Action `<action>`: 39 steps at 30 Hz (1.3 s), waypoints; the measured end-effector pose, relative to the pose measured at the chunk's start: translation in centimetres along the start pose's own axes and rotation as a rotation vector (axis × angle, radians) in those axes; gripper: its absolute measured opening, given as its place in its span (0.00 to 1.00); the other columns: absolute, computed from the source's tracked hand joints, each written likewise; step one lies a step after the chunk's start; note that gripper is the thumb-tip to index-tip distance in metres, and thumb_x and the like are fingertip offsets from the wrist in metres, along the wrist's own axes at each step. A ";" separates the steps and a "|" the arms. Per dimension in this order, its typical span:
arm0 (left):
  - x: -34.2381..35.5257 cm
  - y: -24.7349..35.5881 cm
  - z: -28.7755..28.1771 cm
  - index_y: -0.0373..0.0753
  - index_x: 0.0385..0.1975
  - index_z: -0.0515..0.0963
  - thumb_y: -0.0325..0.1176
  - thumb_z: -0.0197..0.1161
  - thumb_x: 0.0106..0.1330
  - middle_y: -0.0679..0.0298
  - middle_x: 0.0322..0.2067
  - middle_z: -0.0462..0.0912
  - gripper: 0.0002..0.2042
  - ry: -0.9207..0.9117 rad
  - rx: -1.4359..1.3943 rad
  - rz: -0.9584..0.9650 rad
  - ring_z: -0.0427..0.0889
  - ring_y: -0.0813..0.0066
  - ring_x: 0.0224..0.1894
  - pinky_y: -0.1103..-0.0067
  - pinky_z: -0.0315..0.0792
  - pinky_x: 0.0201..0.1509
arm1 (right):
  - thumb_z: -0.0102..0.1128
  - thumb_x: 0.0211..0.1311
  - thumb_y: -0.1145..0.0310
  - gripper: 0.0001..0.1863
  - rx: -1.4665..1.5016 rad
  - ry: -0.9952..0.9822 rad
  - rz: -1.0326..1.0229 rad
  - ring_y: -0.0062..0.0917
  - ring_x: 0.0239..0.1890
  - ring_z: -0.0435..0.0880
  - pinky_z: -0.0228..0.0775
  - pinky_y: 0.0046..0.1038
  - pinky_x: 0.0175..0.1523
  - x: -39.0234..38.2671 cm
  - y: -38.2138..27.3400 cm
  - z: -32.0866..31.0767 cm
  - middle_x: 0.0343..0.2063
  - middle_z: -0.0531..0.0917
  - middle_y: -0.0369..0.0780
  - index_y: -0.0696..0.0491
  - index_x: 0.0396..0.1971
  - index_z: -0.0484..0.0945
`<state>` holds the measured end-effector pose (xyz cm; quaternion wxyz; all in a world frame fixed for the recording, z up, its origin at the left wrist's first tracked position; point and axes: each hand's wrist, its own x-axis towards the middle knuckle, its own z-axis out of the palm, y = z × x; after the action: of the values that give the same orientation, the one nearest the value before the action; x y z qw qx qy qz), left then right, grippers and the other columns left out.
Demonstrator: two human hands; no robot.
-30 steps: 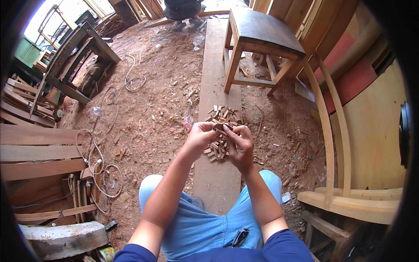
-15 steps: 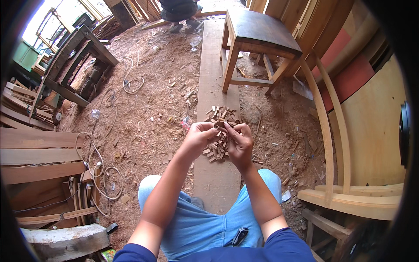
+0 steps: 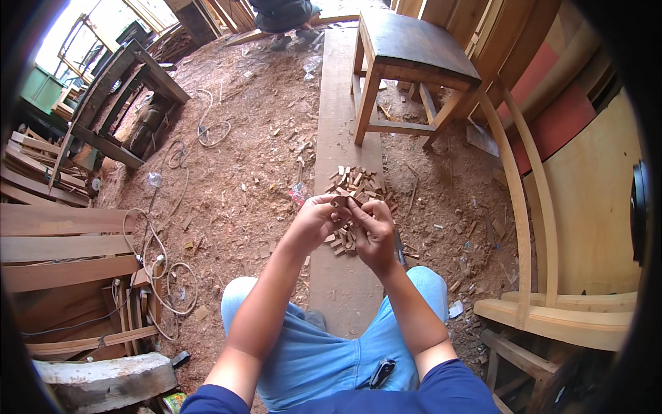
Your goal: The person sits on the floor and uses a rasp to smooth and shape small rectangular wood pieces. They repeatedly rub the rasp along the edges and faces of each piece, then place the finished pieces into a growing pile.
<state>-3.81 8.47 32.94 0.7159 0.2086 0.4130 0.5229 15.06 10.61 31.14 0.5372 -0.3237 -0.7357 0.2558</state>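
In front of my knees, my left hand (image 3: pixel 317 219) and my right hand (image 3: pixel 376 233) meet with fingertips pinched together. Between them is a small dark brown piece (image 3: pixel 342 201); the fingers cover most of it, so its exact kind is unclear. Just beyond and below the hands lies a heap of small wooden blocks (image 3: pixel 357 181). The heap rests on a long flat board (image 3: pixel 338 297) that runs away from me between my legs. Beside my right wrist a narrow grey thing (image 3: pixel 399 247) shows in part.
A dark-topped wooden stool (image 3: pixel 420 45) stands ahead to the right. Curved wooden parts (image 3: pixel 545 321) lean at the right. Stacked planks (image 3: pixel 69 245) and a looped cable (image 3: pixel 162 276) lie left. Wood shavings and scraps cover the ground. Another person (image 3: pixel 283 17) squats at the far end.
Both hands stay together on the small piece, with the fingers slightly shifted and the piece turned. The view has moved slightly. A grey thing now shows beside my right wrist.
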 end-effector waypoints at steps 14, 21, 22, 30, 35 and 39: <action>-0.1 0.3 1.1 0.37 0.46 0.85 0.26 0.64 0.75 0.66 0.38 0.88 0.06 0.000 0.020 -0.004 0.86 0.77 0.40 0.74 0.83 0.48 | 0.67 0.60 0.83 0.23 0.002 0.017 -0.018 0.31 0.35 0.78 0.73 0.34 0.39 -0.1 0.0 -0.2 0.31 0.77 0.39 0.51 0.55 0.89; 0.1 0.1 1.7 0.38 0.46 0.85 0.28 0.66 0.75 0.67 0.38 0.88 0.05 0.028 0.026 -0.021 0.86 0.78 0.40 0.74 0.82 0.48 | 0.68 0.59 0.82 0.24 -0.019 0.002 0.018 0.33 0.35 0.78 0.73 0.34 0.41 -0.2 0.2 -0.6 0.31 0.77 0.40 0.51 0.56 0.89; 0.2 0.2 1.7 0.38 0.46 0.85 0.29 0.66 0.75 0.67 0.37 0.88 0.05 0.050 0.041 -0.025 0.85 0.79 0.40 0.74 0.81 0.48 | 0.68 0.59 0.82 0.24 -0.048 0.037 0.043 0.33 0.35 0.78 0.73 0.34 0.41 -0.2 0.3 -0.7 0.31 0.77 0.40 0.51 0.56 0.89; 0.4 0.0 1.9 0.39 0.47 0.85 0.33 0.68 0.75 0.69 0.40 0.89 0.07 0.061 0.073 0.008 0.85 0.81 0.39 0.76 0.80 0.47 | 0.65 0.70 0.80 0.16 0.155 0.196 0.313 0.20 0.35 0.77 0.70 0.25 0.40 0.1 1.7 -0.8 0.34 0.78 0.35 0.57 0.55 0.88; 1.0 -0.4 2.4 0.39 0.47 0.85 0.35 0.69 0.74 0.69 0.39 0.90 0.08 0.140 0.348 0.065 0.86 0.83 0.39 0.79 0.79 0.48 | 0.64 0.73 0.79 0.11 0.500 0.108 0.546 0.11 0.34 0.72 0.63 0.18 0.37 -0.7 1.9 -0.4 0.35 0.75 0.29 0.59 0.51 0.88; 1.4 -1.4 3.4 0.35 0.45 0.84 0.32 0.68 0.75 0.66 0.38 0.90 0.07 0.211 0.473 0.233 0.87 0.82 0.39 0.83 0.79 0.44 | 0.63 0.72 0.79 0.11 0.562 0.108 0.564 0.11 0.35 0.74 0.65 0.17 0.37 -0.8 2.6 -0.3 0.35 0.76 0.30 0.59 0.51 0.88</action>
<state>-0.12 9.66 33.35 0.5354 0.3606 0.5689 0.5095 16.08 11.71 28.83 0.5516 -0.3660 -0.4901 0.5671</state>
